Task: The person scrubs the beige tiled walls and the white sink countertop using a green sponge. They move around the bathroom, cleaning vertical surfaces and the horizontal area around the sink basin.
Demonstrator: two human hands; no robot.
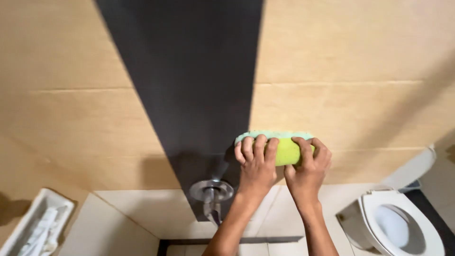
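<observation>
Sponge (284,147): yellow-green with pale teal top layer, pressed flat against wall at the edge between dark strip (189,85) and beige tile (355,52). Left hand (256,166) and right hand (307,169) side by side, both clamped on sponge, fingers curled over its front face, forearms reaching up from below. Metal tap (211,193) just left of left wrist, on dark strip. White tray (19,227) lower left holds white items, unclear what. Toilet (400,223) lower right, lid up, bowl open.
</observation>
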